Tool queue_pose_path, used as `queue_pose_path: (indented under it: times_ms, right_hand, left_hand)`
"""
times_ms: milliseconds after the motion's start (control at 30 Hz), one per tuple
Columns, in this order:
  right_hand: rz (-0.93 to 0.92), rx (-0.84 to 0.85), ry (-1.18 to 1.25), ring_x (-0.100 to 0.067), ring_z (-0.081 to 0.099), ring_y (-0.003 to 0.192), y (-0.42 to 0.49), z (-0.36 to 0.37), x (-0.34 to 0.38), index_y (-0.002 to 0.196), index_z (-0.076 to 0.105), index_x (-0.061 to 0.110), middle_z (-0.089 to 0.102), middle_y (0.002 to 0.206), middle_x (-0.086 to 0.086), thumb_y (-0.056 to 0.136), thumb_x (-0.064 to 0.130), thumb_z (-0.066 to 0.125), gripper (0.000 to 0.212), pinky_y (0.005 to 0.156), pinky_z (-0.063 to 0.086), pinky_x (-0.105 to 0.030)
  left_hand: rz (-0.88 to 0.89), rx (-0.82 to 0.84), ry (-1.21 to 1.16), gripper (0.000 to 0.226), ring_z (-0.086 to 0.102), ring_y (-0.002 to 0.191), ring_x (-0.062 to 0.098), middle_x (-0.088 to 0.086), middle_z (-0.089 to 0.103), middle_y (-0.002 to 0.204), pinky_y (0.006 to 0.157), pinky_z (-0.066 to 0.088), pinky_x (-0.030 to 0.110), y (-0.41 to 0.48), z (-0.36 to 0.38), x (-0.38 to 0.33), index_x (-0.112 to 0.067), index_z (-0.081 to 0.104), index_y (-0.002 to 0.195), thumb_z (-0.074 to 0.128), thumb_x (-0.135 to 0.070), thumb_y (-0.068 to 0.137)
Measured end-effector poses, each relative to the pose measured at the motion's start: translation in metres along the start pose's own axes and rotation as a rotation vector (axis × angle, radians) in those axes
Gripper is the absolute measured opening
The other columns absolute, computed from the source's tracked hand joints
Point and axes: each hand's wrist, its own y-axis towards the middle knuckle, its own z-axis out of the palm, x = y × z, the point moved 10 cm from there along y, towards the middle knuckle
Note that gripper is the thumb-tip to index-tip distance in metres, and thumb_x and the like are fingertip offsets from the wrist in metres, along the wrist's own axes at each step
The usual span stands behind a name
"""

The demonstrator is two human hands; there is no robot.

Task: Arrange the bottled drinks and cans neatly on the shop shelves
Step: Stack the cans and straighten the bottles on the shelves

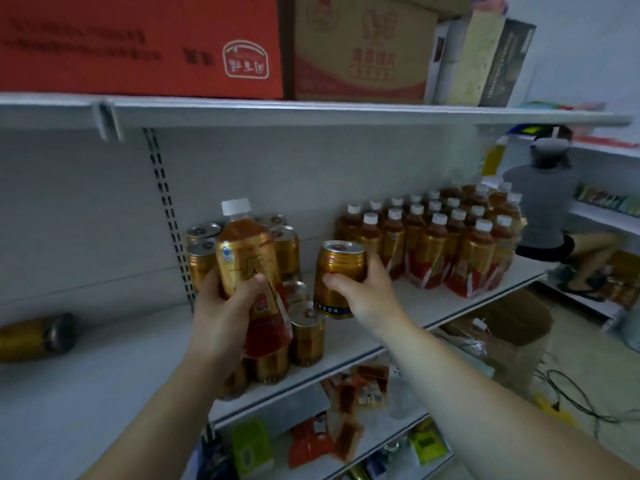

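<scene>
My left hand (pixel 227 308) grips a gold-and-red labelled bottle (pixel 247 261) with a white cap, held above the white middle shelf (pixel 363 344). My right hand (pixel 363 289) holds a gold can (pixel 337 277) upright, just right of that bottle. Several gold cans (pixel 304 336) stand in a cluster behind and below my left hand. Rows of matching bottles (pixel 443 240) fill the shelf's right part. One gold can (pixel 36 336) lies on its side at the far left.
Red and brown cartons (pixel 145 43) sit on the top shelf (pixel 311 114). Packets (pixel 311 441) lie on the lower shelf. An open cardboard box (pixel 509 334) and cables are on the floor. Another person (pixel 550 209) crouches at the right-hand shelves.
</scene>
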Motion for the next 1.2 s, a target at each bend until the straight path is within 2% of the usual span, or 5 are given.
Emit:
queue_pose_path:
  times_ms: [200, 533, 833, 1033, 1200]
  right_hand:
    - [-0.07, 0.202, -0.053, 0.001, 0.062, 0.095, 0.026, 0.092, -0.002, 0.114, 0.053, 0.035, 0.068, 0.099, 0.015, 0.068, 0.017, 0.083, 0.057, 0.083, 0.047, -0.023]
    - [-0.113, 0.443, -0.208, -0.003, 0.058, 0.104, 0.034, 0.186, -0.019, 0.113, 0.05, 0.036, 0.063, 0.109, 0.018, 0.066, 0.023, 0.084, 0.059, 0.096, 0.045, -0.035]
    - [-0.188, 0.452, -0.356, -0.014, 0.047, 0.123, 0.036, 0.196, -0.035, 0.137, 0.034, 0.034, 0.044, 0.133, 0.005, 0.071, 0.042, 0.078, 0.08, 0.104, 0.041, -0.044]
    - [-0.294, 0.385, -0.428, -0.006, 0.046, 0.115, 0.048, 0.146, -0.013, 0.129, 0.047, 0.032, 0.047, 0.125, 0.014, 0.076, 0.043, 0.074, 0.061, 0.096, 0.041, -0.03]
    - [-0.277, 0.24, -0.559, -0.017, 0.048, 0.117, 0.08, 0.053, -0.022, 0.129, 0.052, 0.018, 0.05, 0.121, 0.0, 0.082, 0.037, 0.071, 0.055, 0.092, 0.036, -0.026]
  left_hand:
    - [0.016, -0.248, -0.018, 0.03, 0.071, 0.08, 0.031, 0.01, 0.07, 0.09, 0.063, 0.056, 0.041, 0.0, -0.084, -0.015, -0.02, 0.056, 0.106, 0.069, -0.021, 0.078]
    - [-0.047, -0.485, 0.035, 0.022, 0.065, 0.094, 0.029, 0.008, 0.067, 0.101, 0.083, 0.053, 0.051, -0.015, -0.138, 0.005, -0.028, 0.056, 0.102, 0.064, -0.017, 0.085]
    - [-0.038, -0.445, 0.038, 0.026, 0.067, 0.092, 0.026, 0.005, 0.069, 0.097, 0.078, 0.053, 0.046, -0.012, -0.129, 0.008, -0.029, 0.057, 0.1, 0.071, -0.022, 0.079]
    - [0.022, -0.373, 0.065, 0.052, 0.07, 0.086, 0.02, -0.001, 0.071, 0.093, 0.073, 0.054, 0.04, -0.018, -0.101, -0.009, -0.034, 0.059, 0.098, 0.072, -0.045, 0.049]
    - [0.083, -0.31, 0.072, 0.047, 0.07, 0.087, 0.018, -0.003, 0.071, 0.092, 0.078, 0.054, 0.042, -0.021, -0.039, -0.03, -0.035, 0.058, 0.098, 0.073, -0.039, 0.054]
